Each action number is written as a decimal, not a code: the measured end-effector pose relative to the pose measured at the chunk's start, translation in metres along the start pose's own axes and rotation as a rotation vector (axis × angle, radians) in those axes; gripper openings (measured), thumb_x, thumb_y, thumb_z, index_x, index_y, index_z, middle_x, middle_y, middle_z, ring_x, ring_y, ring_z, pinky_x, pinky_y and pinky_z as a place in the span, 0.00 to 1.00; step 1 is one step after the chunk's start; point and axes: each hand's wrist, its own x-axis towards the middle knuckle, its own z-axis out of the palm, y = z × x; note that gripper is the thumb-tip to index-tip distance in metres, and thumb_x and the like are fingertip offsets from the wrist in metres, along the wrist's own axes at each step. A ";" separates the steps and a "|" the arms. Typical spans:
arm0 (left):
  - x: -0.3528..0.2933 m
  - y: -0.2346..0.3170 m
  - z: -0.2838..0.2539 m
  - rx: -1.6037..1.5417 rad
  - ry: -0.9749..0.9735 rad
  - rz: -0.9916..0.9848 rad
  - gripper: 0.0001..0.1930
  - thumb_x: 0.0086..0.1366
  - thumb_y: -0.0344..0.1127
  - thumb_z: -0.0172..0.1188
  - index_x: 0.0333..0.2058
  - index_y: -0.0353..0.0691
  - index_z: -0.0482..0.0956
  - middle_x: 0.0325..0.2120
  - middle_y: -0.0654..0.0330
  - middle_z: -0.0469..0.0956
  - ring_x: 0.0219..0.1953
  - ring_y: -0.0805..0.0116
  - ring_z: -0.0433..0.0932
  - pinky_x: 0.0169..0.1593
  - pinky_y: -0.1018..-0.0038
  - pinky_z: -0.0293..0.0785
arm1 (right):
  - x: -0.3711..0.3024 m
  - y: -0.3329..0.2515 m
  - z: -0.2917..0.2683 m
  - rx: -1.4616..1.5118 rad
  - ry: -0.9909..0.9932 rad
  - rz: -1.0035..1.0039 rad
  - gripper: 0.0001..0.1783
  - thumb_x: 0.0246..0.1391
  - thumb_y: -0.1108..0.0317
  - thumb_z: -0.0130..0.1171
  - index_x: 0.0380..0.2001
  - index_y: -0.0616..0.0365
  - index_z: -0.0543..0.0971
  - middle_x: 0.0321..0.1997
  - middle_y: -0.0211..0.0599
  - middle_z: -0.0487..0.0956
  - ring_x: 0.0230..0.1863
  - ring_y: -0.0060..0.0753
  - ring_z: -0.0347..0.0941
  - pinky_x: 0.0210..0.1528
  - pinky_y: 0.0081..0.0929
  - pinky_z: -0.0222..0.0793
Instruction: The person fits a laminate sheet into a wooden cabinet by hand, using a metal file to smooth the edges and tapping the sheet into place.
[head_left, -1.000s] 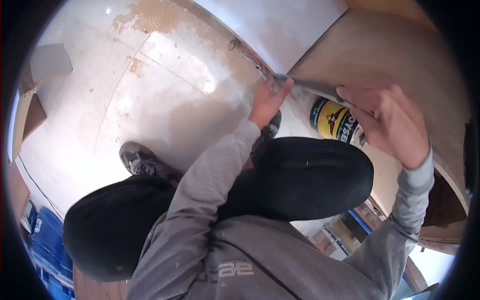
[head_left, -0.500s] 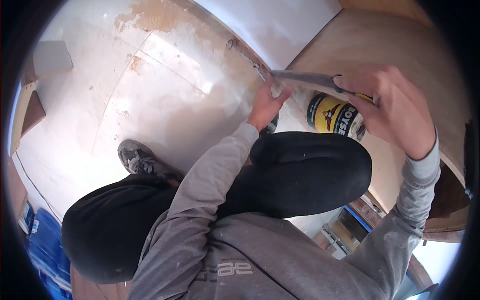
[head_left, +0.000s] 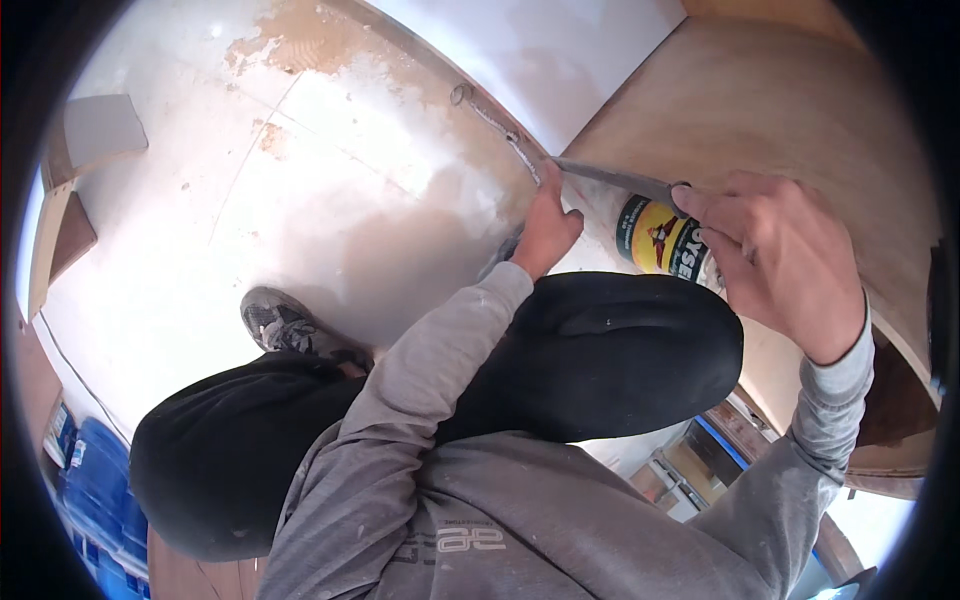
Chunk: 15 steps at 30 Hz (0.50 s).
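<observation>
My right hand (head_left: 785, 255) grips the handle end of a long narrow-bladed tool (head_left: 620, 178), its grey blade reaching left to the corner where a wooden strip meets the panels. Most of the handle is hidden in my fingers. My left hand (head_left: 548, 228) stays beside the blade's tip, its index finger stretched along the strip and its thumb apart; I see nothing held in it. A pale, twisted cord-like line (head_left: 500, 125) with a small ring (head_left: 461, 95) at its far end runs along the strip. Under the blade is a dark green and yellow can (head_left: 658, 238), partly behind my right hand.
A brown wooden panel (head_left: 770, 110) rises at the right, next to a white panel (head_left: 540, 60). My shoe (head_left: 285, 320) rests on the pale, patchy floor (head_left: 330, 190). Wooden pieces (head_left: 105, 130) stand at the left, with blue containers (head_left: 100, 490) at the lower left.
My left hand has shifted slightly right and down, and its index finger now points along the strip. My right hand has lowered a little, so the blade slopes more down toward the right.
</observation>
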 end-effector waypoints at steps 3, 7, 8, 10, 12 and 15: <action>0.005 -0.002 -0.008 -0.039 -0.012 -0.042 0.47 0.61 0.25 0.61 0.78 0.18 0.53 0.72 0.23 0.67 0.77 0.34 0.66 0.80 0.59 0.61 | 0.012 0.028 0.023 0.059 0.194 -0.076 0.16 0.52 0.72 0.69 0.45 0.52 0.94 0.35 0.43 0.87 0.44 0.49 0.84 0.45 0.43 0.82; 0.037 -0.011 -0.016 -0.131 -0.109 0.009 0.47 0.61 0.23 0.60 0.79 0.22 0.53 0.67 0.28 0.73 0.67 0.40 0.76 0.72 0.61 0.70 | 0.013 0.035 0.060 0.123 0.239 -0.249 0.19 0.50 0.73 0.68 0.47 0.52 0.94 0.35 0.44 0.88 0.43 0.50 0.84 0.45 0.44 0.83; 0.017 0.001 -0.010 -0.143 -0.119 -0.041 0.48 0.62 0.22 0.60 0.81 0.23 0.51 0.66 0.33 0.75 0.62 0.49 0.80 0.68 0.63 0.73 | 0.007 0.030 0.049 0.151 0.137 -0.141 0.20 0.49 0.73 0.68 0.47 0.52 0.94 0.35 0.44 0.88 0.42 0.50 0.84 0.46 0.44 0.83; -0.004 0.015 -0.013 -0.126 0.028 -0.060 0.48 0.63 0.22 0.59 0.80 0.23 0.51 0.68 0.34 0.74 0.62 0.49 0.80 0.69 0.63 0.74 | 0.012 0.016 0.025 0.144 0.064 -0.075 0.21 0.50 0.73 0.68 0.49 0.49 0.94 0.35 0.42 0.89 0.40 0.50 0.83 0.46 0.45 0.84; -0.010 0.034 -0.004 -0.178 0.263 0.031 0.46 0.65 0.22 0.56 0.81 0.23 0.49 0.71 0.34 0.71 0.63 0.49 0.79 0.69 0.64 0.74 | 0.014 0.007 0.007 0.118 0.056 -0.024 0.21 0.51 0.73 0.68 0.49 0.47 0.94 0.35 0.42 0.88 0.40 0.49 0.83 0.45 0.44 0.84; -0.002 0.050 -0.008 -0.258 0.252 -0.022 0.51 0.62 0.20 0.54 0.82 0.23 0.41 0.73 0.27 0.65 0.70 0.39 0.72 0.71 0.61 0.71 | 0.013 0.000 -0.009 0.104 0.050 0.017 0.18 0.55 0.72 0.70 0.48 0.48 0.94 0.35 0.42 0.88 0.37 0.52 0.83 0.41 0.44 0.81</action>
